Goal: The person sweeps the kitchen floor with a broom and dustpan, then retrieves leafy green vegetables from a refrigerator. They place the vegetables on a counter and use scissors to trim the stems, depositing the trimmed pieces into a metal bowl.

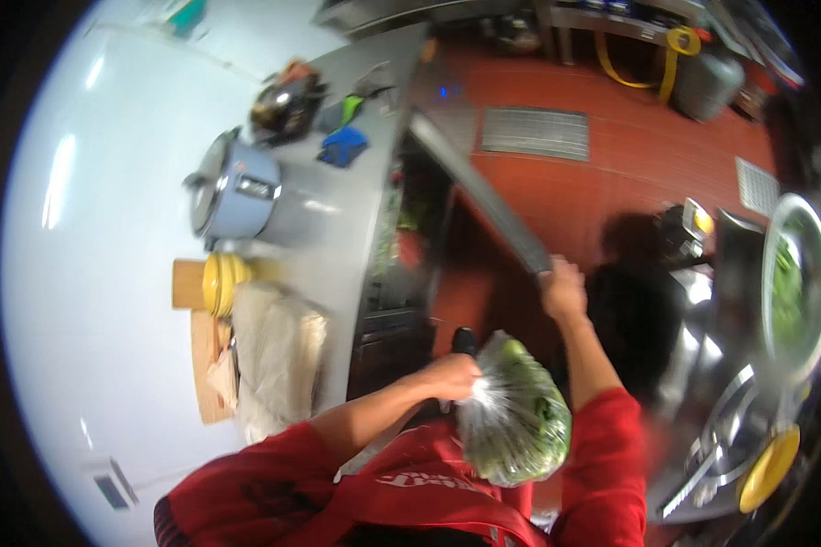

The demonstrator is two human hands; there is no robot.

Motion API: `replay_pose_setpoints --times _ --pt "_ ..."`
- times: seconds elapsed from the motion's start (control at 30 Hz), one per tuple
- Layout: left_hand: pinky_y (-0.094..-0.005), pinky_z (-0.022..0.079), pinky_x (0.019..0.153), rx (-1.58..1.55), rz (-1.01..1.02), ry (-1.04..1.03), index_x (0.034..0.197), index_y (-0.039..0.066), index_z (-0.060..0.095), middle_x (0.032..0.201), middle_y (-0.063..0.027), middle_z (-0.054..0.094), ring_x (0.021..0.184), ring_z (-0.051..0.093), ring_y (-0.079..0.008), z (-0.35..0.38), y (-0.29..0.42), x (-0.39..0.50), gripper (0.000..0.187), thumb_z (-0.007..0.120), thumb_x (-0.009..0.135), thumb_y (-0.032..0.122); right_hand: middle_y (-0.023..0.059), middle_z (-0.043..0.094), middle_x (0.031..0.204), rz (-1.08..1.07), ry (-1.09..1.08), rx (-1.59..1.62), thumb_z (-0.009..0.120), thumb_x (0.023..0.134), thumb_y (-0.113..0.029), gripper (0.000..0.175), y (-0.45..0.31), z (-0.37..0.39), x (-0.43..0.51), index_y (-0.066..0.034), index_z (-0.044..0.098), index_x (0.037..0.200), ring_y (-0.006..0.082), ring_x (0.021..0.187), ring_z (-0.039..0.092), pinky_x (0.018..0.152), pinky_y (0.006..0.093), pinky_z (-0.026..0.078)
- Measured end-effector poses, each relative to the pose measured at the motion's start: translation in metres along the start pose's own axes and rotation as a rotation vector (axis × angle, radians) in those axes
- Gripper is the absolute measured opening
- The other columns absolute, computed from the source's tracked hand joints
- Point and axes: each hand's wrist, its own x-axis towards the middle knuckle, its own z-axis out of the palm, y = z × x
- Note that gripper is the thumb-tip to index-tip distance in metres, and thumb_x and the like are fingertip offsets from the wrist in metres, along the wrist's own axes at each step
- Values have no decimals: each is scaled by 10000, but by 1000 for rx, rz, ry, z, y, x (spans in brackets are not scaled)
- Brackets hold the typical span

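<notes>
My left hand (457, 377) clutches the gathered neck of a clear plastic bag of green vegetables (520, 417), which hangs in front of my red apron. With my right hand (562, 287) I grip the outer end of an undercounter refrigerator door (482, 195), swung out over the floor. Behind the door, the refrigerator's interior (404, 253) is dark, with some green and red items inside; blur hides what they are.
A steel counter (315, 205) on the left bears a rice cooker (236, 188), stacked yellow bowls (224, 284) and a blue cloth (343, 145). On the right stand a large bowl of greens (787, 301) and a yellow dish (770, 470). A drain grate (535, 132) lies in the red floor.
</notes>
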Motion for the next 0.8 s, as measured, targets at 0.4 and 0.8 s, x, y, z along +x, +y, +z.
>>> replay_pose_setpoints --times 0.4,0.8 --pt "-273 314 423 -600 82 193 708 -9 626 629 -13 578 483 471 -97 -16 94 -94 231 456 591 -112 155 651 1095 136 -131 351 521 967 -298 301 187 77 -381 -82 689 1094 353 992 639 854 456 529" --pt "-275 279 360 -801 369 486 751 15 581 592 -42 539 404 414 -131 -34 123 -132 254 458 546 -73 32 684 883 1075 486 1719 569 982 -251 165 171 -57 -565 -130 635 1072 157 762 658 656 334 543"
